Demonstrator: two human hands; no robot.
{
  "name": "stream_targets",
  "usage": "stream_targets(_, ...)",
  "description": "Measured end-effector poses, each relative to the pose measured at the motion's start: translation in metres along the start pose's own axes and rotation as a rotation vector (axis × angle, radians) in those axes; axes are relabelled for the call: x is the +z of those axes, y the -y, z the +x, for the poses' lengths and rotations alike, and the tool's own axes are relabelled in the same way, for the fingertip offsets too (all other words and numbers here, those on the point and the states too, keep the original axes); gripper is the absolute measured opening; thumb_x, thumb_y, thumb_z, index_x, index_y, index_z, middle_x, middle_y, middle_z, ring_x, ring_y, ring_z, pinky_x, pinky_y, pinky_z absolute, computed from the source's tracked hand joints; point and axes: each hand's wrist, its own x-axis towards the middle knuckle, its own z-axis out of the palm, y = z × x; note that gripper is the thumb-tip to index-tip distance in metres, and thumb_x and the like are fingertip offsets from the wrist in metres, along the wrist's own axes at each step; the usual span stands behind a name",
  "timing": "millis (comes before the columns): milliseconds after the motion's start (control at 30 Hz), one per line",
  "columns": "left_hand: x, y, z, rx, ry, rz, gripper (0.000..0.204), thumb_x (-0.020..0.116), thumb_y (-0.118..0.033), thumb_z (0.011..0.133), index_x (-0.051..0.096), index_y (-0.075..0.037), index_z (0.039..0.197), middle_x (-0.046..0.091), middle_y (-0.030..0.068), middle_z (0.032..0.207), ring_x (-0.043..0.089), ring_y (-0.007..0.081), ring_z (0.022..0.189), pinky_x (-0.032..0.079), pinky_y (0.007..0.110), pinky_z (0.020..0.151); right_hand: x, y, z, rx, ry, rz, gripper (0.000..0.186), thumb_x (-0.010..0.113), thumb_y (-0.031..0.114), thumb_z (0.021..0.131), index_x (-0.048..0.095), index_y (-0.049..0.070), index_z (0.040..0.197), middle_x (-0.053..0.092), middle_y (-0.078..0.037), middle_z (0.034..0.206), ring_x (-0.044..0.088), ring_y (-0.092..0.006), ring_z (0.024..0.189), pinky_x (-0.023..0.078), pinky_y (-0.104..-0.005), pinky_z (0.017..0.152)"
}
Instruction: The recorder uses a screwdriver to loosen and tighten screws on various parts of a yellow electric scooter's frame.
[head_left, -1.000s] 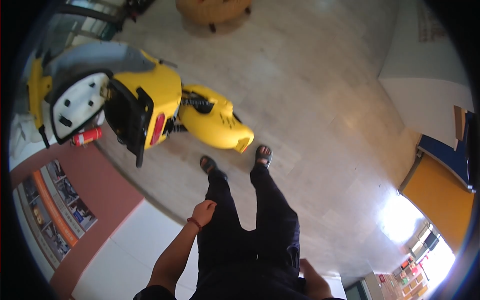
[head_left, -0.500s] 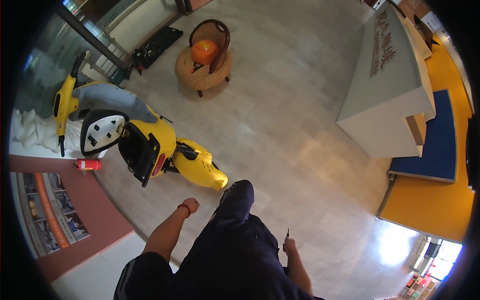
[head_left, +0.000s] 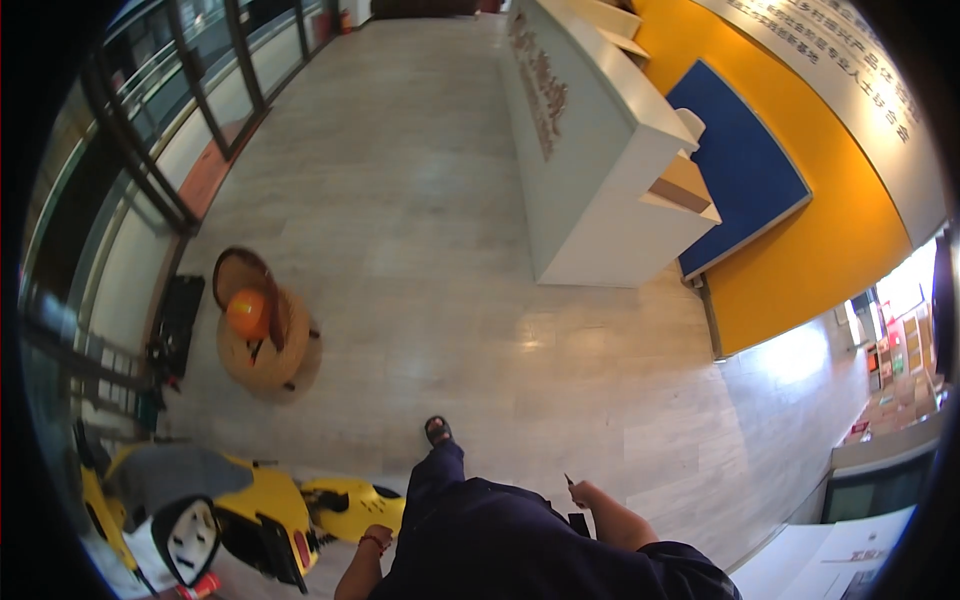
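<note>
First, head view. Right hand [head_left: 588,494]: low, right of the dark-clothed body; fingers drawn together, pinching one slim dark item [head_left: 569,480], tip pointing up and away from the body; exact kind too small to tell. Left hand [head_left: 378,536]: low, left of the body, red bracelet [head_left: 373,542] at the wrist; fingers seen from behind, so whether spread or pressed together cannot be told. Scooter [head_left: 285,505], one, yellow with grey front panel: lower left, standing on the floor [head_left: 430,240], seat tipped up to show its pale underside, rear end just beside the left hand; contact cannot be judged. Red cylinder [head_left: 200,587], one, partly hidden: beside the tipped seat. Woven chair [head_left: 265,368], one, round, curved brown back: on the floor beyond the scooter. Orange helmet [head_left: 248,314], one: resting on the chair seat. Black case [head_left: 182,325], one, long: left of the chair. Sandalled foot [head_left: 437,431], one, below centre. White tabletop [head_left: 590,200], one, tall-fronted, brown lettering: upper right. Blue panel [head_left: 740,170], one, against a yellow wall [head_left: 800,280].
</note>
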Motion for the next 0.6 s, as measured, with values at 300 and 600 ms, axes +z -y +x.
stream_targets(300, -0.238, 0.065, 0.111, -0.009, 0.197, 0.349, 0.027, 0.047, -0.022, 0.082, 0.066, -0.004, 0.091, 0.066, 0.0133, 0.087, 0.064, 0.0269, 0.082, 0.050, 0.037, 0.069, -0.031, 0.103, -0.064, 0.316, -0.074, 1.015, 0.023, 0.047, 0.025, 0.087, 0.047, 0.007, 0.074, 0.044, -0.005, 0.056, 0.042, -0.0178, 0.047, 0.037, -0.0332, 0.042)
stream_targets(600, -0.397, -0.098, 0.219, 0.174, 0.028, -0.294, 0.054, 0.041, -0.040, 0.089, 0.045, 0.000, 0.125, 0.047, 0.0187, 0.127, 0.043, 0.0297, 0.120, 0.031, 0.037, 0.101, -0.016, 0.101, 0.029, 0.273, 0.132, 1.086, 0.022, 0.043, 0.024, 0.089, 0.056, 0.007, 0.090, 0.050, -0.007, 0.067, 0.054, -0.0232, 0.061, 0.045, -0.0394, 0.053)
